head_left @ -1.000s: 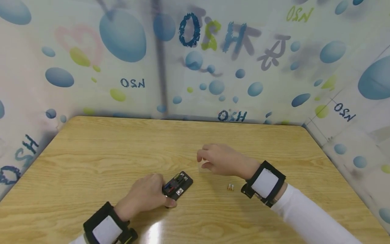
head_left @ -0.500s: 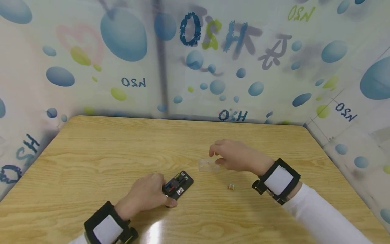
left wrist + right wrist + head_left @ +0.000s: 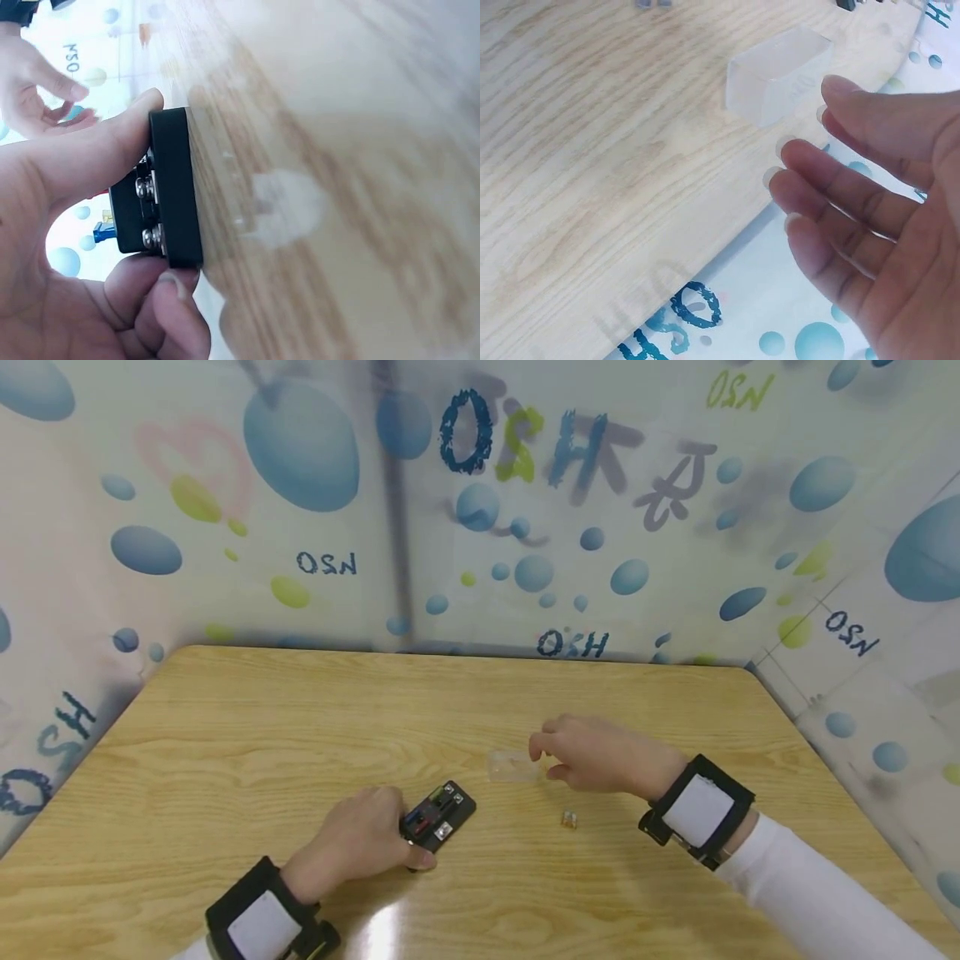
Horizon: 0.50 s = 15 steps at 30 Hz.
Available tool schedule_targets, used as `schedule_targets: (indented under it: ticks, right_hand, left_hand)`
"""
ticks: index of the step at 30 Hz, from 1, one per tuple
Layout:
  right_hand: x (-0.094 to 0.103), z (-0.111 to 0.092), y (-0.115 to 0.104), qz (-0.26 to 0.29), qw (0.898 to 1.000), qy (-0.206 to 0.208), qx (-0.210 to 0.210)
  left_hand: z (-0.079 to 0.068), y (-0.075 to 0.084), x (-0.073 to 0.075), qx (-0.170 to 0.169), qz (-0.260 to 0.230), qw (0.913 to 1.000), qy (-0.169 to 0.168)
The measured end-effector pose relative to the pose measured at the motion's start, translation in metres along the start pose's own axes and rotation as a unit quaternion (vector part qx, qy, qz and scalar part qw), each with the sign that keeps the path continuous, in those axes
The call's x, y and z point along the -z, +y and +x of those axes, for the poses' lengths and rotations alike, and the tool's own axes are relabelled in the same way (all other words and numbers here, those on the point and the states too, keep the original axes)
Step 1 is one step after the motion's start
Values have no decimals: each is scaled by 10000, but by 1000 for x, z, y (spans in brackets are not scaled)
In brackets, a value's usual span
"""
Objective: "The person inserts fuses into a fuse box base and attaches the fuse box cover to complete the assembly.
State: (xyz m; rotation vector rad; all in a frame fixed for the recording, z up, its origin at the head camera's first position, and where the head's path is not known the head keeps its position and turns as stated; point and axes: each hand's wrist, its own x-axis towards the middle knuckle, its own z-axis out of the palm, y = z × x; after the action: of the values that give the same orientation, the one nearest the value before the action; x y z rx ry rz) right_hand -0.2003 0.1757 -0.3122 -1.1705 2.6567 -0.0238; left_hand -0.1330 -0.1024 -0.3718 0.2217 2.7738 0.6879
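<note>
My left hand (image 3: 356, 835) grips a small black block (image 3: 450, 810) by its edges on the wooden table, thumb on one side and fingers on the other. In the left wrist view, metal screw terminals line the black block (image 3: 176, 187), and a blue piece sticks out from it. To the right, my right hand (image 3: 600, 756) holds nothing, its fingers loosely bent. Just left of its fingertips stands a clear plastic box (image 3: 512, 766). The right wrist view shows this box (image 3: 776, 82) apart from the fingers.
A tiny shiny metallic piece (image 3: 569, 819) lies on the table (image 3: 300, 718), nearer to me than the right hand. Patterned wall covering (image 3: 480, 568) rises behind the table's far edge and at both sides.
The right hand has drawn away to the right from the clear plastic box, which now shows uncovered. The left hand and the black block have stayed in place.
</note>
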Motion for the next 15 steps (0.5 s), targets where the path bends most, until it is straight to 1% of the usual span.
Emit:
schedule_targets:
  ticks: [8, 15]
  right_hand:
    - [-14, -3, 0, -252, 9983, -486, 220]
    - [-21, -2, -3, -166, 9950, -979, 68]
  left_hand:
    - [0, 0, 0, -16, -16, 10000, -11]
    - [0, 0, 1, -18, -40, 10000, 3]
